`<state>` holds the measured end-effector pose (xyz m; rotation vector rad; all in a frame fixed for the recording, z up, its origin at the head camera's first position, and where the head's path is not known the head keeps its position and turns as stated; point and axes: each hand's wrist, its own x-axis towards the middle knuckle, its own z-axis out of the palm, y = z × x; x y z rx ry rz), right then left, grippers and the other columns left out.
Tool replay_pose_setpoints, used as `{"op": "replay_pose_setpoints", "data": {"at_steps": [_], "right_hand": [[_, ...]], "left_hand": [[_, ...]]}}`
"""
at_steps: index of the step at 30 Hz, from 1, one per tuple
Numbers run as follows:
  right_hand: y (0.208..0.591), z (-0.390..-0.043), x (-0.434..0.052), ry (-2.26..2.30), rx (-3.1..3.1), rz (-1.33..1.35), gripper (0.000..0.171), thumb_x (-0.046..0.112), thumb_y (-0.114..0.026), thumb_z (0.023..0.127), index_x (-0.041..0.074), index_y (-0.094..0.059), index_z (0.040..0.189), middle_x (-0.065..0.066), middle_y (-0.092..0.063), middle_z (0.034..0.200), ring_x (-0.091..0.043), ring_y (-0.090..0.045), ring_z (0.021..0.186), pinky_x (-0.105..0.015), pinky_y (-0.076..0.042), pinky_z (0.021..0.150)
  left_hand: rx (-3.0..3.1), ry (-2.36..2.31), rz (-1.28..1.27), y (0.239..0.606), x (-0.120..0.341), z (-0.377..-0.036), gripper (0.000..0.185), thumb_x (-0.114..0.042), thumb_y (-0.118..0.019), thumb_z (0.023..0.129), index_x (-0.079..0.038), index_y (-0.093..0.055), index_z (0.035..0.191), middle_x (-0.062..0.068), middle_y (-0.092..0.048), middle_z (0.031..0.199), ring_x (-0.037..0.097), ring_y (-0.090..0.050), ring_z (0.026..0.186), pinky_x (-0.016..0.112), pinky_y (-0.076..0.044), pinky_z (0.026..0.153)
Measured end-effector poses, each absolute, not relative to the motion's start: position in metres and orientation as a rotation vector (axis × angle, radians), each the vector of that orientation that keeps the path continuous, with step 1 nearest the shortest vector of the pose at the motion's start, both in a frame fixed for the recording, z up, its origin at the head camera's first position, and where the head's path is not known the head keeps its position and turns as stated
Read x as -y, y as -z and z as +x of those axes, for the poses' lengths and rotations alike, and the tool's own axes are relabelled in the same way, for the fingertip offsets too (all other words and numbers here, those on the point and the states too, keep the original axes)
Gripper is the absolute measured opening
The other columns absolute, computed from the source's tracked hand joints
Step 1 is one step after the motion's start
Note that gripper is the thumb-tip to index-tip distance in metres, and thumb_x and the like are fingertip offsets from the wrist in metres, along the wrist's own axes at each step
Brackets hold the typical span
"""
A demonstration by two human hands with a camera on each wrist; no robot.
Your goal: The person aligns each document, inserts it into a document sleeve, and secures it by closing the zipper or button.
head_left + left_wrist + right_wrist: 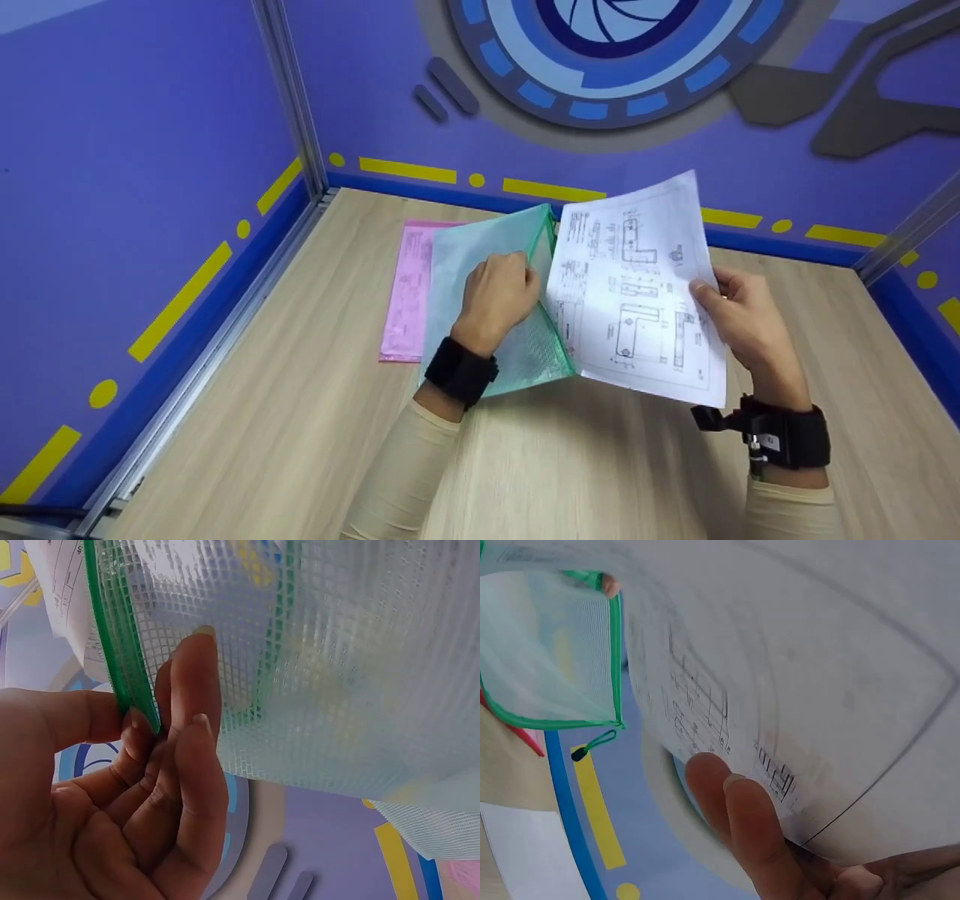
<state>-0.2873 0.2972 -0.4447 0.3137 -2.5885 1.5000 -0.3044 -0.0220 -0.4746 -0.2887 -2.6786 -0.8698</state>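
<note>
My left hand (499,296) pinches the green-edged opening of a translucent mesh zipper pouch (480,240), thumb and fingers on the rim in the left wrist view. The pouch is tilted up and its mouth gapes to the right. My right hand (742,307) holds a white sheet of paper (600,300) by its right edge, thumb on the front and fingers behind. Technical drawings of an L-shaped part are printed on it. The sheet's left edge lies at the pouch's mouth. A green zipper pull (596,742) dangles from a pouch corner.
A pink pouch (403,300) with a printed sheet inside lies on the wooden table (300,390), partly under the green one. Another white sheet (525,851) shows on the table in the right wrist view. Blue-purple panels (172,150) enclose the back and sides.
</note>
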Motion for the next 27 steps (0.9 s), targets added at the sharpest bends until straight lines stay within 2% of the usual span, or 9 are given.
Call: {"op": "replay_pose_setpoints", "data": {"at_steps": [7,15,22,27], "right_hand": [[0.4468,-0.2879,-0.3015,-1.462,2.62,0.338,0.04,0.003,-0.046,0.11,-0.019,-0.051,0.144,-0.036,-0.069,0.11,-0.011,-0.072,0.075,-0.026,-0.059,0.064],[0.4486,-0.2889,-0.2995,-1.407,2.729,0.383,0.039,0.004,-0.045,0.111,-0.021,-0.053,0.14,-0.031,-0.069,0.107,-0.014,-0.07,0.074,-0.026,-0.057,0.064],[0.4477,-0.2886,-0.3014,-1.376,2.731,0.377,0.036,0.002,-0.047,0.109,-0.019,-0.056,0.136,-0.031,-0.069,0.106,-0.014,-0.07,0.073,-0.026,-0.057,0.063],[0.4485,-0.2896,-0.3037,-1.387,2.721,0.375,0.035,0.003,-0.047,0.11,-0.017,-0.057,0.137,-0.03,-0.068,0.106,-0.014,-0.069,0.072,-0.026,-0.056,0.062]], "left_hand": [[2.704,0.836,-0.327,0.4749,0.0193,-0.3031,0.031,-0.018,-0.054,0.106,-0.012,-0.051,0.075,-0.001,-0.037,0.065,0.016,-0.045,0.06,0.033,-0.04,0.058],[2.701,0.83,-0.309,0.4757,0.0151,-0.3028,0.027,-0.02,-0.053,0.109,-0.01,-0.061,0.085,0.003,-0.052,0.068,0.018,-0.055,0.062,0.035,-0.047,0.059],[2.667,0.795,-0.305,0.4753,0.0154,-0.3022,0.029,-0.02,-0.054,0.109,-0.011,-0.058,0.082,0.002,-0.048,0.065,0.018,-0.054,0.06,0.035,-0.046,0.058],[2.695,0.766,-0.358,0.4752,0.014,-0.3019,0.028,-0.022,-0.053,0.11,-0.012,-0.059,0.085,0.003,-0.053,0.069,0.019,-0.056,0.062,0.036,-0.047,0.058]]}}
